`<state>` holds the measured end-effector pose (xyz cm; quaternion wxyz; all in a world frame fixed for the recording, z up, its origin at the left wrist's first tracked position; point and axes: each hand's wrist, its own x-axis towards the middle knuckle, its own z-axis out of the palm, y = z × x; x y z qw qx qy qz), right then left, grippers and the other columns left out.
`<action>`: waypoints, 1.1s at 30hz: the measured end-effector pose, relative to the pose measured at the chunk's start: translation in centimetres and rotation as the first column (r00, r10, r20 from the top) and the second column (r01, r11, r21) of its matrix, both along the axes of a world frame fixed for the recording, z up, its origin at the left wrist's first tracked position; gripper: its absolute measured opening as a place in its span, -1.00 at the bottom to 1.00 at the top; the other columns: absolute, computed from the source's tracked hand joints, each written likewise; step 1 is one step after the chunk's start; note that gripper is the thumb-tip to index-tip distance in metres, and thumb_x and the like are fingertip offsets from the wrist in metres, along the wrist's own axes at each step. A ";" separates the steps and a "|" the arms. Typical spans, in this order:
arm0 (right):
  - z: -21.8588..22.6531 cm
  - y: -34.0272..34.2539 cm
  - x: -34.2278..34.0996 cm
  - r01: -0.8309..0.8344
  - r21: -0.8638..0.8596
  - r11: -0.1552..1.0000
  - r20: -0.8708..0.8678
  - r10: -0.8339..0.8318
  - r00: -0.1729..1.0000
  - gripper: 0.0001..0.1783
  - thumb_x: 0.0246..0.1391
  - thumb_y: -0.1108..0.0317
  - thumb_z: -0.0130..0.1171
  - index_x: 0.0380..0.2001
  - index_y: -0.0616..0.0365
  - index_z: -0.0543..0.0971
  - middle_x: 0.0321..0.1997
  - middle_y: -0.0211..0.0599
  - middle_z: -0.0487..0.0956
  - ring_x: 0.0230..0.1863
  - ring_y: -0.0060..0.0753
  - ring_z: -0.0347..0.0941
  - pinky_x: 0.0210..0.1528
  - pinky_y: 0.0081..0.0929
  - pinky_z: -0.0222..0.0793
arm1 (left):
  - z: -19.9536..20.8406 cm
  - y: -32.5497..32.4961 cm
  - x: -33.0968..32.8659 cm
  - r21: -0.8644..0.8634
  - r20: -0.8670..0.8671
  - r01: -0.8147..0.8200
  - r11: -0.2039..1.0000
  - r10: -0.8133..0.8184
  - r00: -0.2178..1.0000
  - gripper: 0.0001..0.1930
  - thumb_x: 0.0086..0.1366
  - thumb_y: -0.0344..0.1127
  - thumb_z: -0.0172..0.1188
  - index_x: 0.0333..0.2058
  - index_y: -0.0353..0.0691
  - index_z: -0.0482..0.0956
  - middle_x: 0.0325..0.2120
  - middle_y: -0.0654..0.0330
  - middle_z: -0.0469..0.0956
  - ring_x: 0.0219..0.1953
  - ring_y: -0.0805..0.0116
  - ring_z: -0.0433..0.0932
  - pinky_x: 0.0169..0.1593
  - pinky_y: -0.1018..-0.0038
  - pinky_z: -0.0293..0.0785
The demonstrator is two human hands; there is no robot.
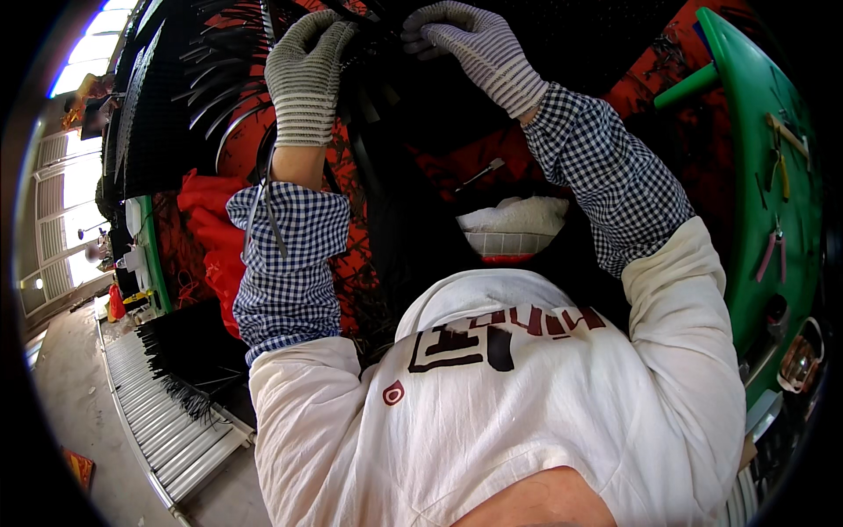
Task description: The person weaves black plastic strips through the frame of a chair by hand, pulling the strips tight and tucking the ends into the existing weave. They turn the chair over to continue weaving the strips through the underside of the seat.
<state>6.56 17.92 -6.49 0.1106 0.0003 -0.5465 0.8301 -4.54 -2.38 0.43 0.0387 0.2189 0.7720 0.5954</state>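
Both my hands wear grey-and-white striped knit gloves and are raised over a black woven piece (544, 79) with a mesh-like surface. Loose black strips (224, 75) fan out from its left part. My left hand (309, 75) is closed among these strips, thumb and fingers pinched on what looks like one of them. To its right, my right hand (479, 53) has its fingers curled together against the dark weave. Whatever they hold is lost in the black. A thin strip (259, 211) hangs beside my left wrist.
Under the work lies a red surface (351, 255) strewn with black scraps, plus a small metal tool (481, 174). Red cloth or plastic (211, 220) bunches at left. A green table (795, 281) at right holds pink-handled pliers (771, 255) and other tools. A roller conveyor (162, 422) stands lower left.
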 end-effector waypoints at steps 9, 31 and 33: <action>-0.3 0.0 0.1 -0.002 -0.010 1.000 0.000 0.002 1.000 -0.79 0.37 0.49 0.04 -0.04 0.29 0.61 -0.13 -0.24 0.67 -0.09 -0.38 0.62 0.01 -0.41 0.59 | 0.4 0.5 1.3 -0.066 -0.109 -0.012 0.998 0.005 0.994 -0.74 0.32 -0.40 0.37 -0.05 -0.33 0.69 -0.22 0.14 0.74 -0.20 0.41 0.72 -0.06 0.58 0.66; 0.3 -2.4 0.9 0.435 0.582 0.687 -0.493 -0.128 0.861 -0.74 0.29 0.24 0.28 -0.03 0.10 0.66 -0.16 -0.36 0.67 -0.18 -0.40 0.64 -0.03 -0.46 0.66 | 0.2 -0.1 6.5 -0.311 -0.850 -0.249 0.917 -0.151 0.505 -0.77 0.08 -0.10 0.53 -0.32 -0.03 0.80 -0.29 0.29 0.72 -0.11 0.23 0.64 0.11 0.23 0.43; 0.5 -2.5 1.0 0.321 0.515 0.795 -0.405 -0.104 0.908 -0.74 0.32 0.22 0.25 -0.03 0.10 0.66 -0.19 -0.36 0.67 -0.24 -0.45 0.63 -0.06 -0.48 0.67 | 0.2 0.0 6.2 -0.321 -0.851 -0.265 0.909 -0.154 0.502 -0.75 0.07 -0.07 0.53 -0.32 -0.03 0.79 -0.28 0.29 0.71 -0.11 0.21 0.64 0.11 0.21 0.44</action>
